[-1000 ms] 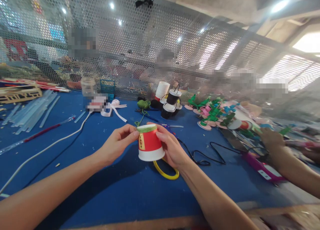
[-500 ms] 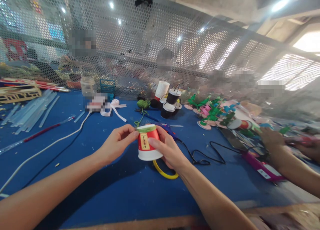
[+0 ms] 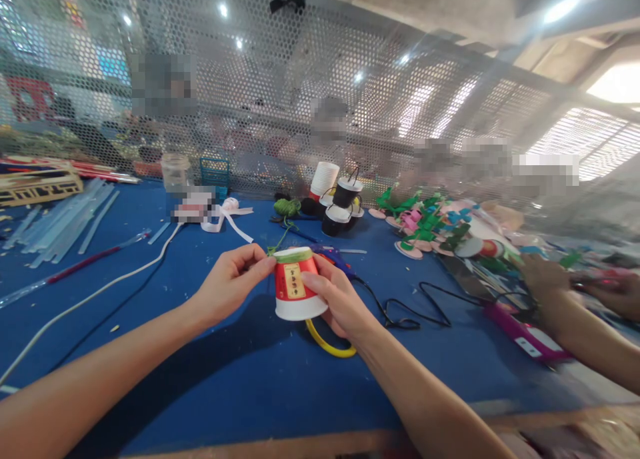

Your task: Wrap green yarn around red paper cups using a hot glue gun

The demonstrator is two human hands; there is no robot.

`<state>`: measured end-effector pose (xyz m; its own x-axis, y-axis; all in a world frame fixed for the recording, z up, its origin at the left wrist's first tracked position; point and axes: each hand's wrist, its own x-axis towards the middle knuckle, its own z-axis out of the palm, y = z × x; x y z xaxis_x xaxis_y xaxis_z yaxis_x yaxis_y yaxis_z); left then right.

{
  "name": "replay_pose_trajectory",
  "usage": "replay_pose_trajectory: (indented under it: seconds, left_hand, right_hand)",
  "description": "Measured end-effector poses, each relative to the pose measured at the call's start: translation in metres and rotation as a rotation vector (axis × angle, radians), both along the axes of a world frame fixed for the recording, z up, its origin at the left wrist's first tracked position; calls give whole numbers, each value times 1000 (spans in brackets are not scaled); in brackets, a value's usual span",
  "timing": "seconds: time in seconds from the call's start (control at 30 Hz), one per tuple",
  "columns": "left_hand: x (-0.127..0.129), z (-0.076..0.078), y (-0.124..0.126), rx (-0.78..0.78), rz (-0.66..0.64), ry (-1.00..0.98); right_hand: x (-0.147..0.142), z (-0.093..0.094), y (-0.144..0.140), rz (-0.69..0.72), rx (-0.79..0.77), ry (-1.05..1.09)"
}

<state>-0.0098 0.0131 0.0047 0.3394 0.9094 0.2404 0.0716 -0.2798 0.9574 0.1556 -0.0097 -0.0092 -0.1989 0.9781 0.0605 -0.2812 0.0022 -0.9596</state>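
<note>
Cup [image 3: 299,291] is held upside down just above the blue table [image 3: 210,372], centre frame. Red paper body, white rim band at the bottom, yellow label facing the camera, green string [image 3: 295,254] wound round the top edge.

Handling, as a judgement: light, thin-walled, dents if squeezed. Best held by the sidewall with spread fingers, or near the stiffer rim; keep off the wound string.

Right hand [image 3: 340,298]: half curled round the cup's far side, thumb laid across the front beside the label, carrying the cup.

Left hand [image 3: 231,286]: fingers pressed together, tips pinching at the cup's top edge where the string sits. Probably on the string itself, too small to be sure.

String trails back toward a green ball [image 3: 287,208] further up the table. Yellow ring [image 3: 327,342] hangs below the cup. Black cable [image 3: 415,312] lies to the right; a co-worker's hand [image 3: 543,279] is well apart at the far right.
</note>
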Motion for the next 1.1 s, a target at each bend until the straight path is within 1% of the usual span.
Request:
replay_pose_trajectory:
  seconds: [0.17, 0.37, 0.5, 0.6, 0.7, 0.87, 0.93, 1.03, 1.1]
  left_hand:
    - [0, 0, 0, -41, -16, -25]
    - [0, -4, 4, -229, -49, -83]
    - [-1, -6, 7, -272, -69, -85]
    - [-2, -5, 7, -299, -87, -61]
    - [-3, -3, 7, -300, -79, -7]
    - [-3, -3, 8, -260, -35, 99]
    - [-3, -4, 9, -240, -22, 114]
    - [-4, -7, 12, -223, -42, 109]
    - [-4, -9, 14, -140, 8, 165]
  right_hand:
    - [-1, 0, 0, 2, -1, 24]
    - [0, -1, 1, 2, -18, 69]
    - [2, -1, 1, 23, -34, 42]
    - [3, -2, 2, 29, -15, 17]
    - [2, -3, 3, 20, -6, -5]
    - [2, -2, 4, -18, -50, -87]
    - [2, -2, 4, -30, -65, -112]
    - [2, -4, 4, -54, -78, -127]
    - [0, -5, 4, -83, -79, -120]
